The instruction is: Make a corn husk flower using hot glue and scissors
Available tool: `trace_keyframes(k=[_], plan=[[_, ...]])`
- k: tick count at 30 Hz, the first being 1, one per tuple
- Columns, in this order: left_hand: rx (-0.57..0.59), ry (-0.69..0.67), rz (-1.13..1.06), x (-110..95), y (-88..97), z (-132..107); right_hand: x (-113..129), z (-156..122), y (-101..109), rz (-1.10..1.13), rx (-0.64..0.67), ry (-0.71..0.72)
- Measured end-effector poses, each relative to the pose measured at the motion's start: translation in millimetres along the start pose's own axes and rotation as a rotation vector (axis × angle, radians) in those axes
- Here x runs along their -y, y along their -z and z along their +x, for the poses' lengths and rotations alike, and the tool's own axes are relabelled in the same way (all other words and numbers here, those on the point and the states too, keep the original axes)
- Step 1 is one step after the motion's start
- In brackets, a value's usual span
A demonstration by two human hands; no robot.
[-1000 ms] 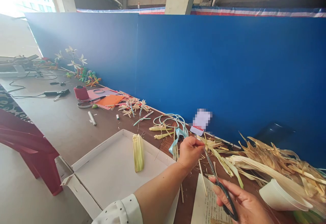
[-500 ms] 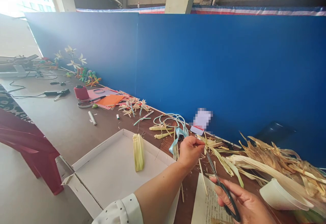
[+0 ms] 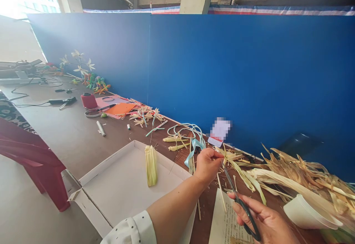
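At the far side of the table my left hand (image 3: 208, 165) is closed in a pinch, its fingertips at a pale corn husk strip (image 3: 226, 156); the pinched part is mostly hidden. My right hand (image 3: 266, 218) is wrapped round the dark handles of a pair of scissors (image 3: 230, 181). The blades point up and away, with their tips just below my left fingertips. Long yellow-green husk strips (image 3: 244, 175) trail to the right of the blades. A folded piece of corn husk (image 3: 151, 166) lies in the white box lid (image 3: 116, 199) to the left.
Dried husks (image 3: 310, 177) are heaped on the right beside a white bowl (image 3: 309, 212). A printed sheet (image 3: 222, 223) lies under the scissors. Behind stand a blue partition (image 3: 235, 70) and a small card (image 3: 215, 142). Red thread spool (image 3: 88, 101) and husk flowers (image 3: 146, 116) are farther left.
The scissors have shifted slightly left, their tips now closer under my left fingertips. My left hand keeps its pinch in nearly the same place.
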State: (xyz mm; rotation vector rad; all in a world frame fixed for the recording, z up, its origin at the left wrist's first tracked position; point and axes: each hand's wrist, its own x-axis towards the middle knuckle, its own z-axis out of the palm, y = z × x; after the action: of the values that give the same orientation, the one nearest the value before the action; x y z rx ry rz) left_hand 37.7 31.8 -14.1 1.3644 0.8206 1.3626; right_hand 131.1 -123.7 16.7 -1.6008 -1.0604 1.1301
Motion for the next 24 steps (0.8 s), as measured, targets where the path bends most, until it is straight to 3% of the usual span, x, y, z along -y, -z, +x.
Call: trace_keyframes(k=[16,24], plan=[[0.003,0.007,-0.052,-4.0,0.7,-1.4,11.3,-4.3,-5.7,-0.027,-0.04,-0.019],[-0.002,0.005,-0.073,-2.7,0.5,-1.6,2.5,3.8,-5.2,0.001,-0.028,-0.015]])
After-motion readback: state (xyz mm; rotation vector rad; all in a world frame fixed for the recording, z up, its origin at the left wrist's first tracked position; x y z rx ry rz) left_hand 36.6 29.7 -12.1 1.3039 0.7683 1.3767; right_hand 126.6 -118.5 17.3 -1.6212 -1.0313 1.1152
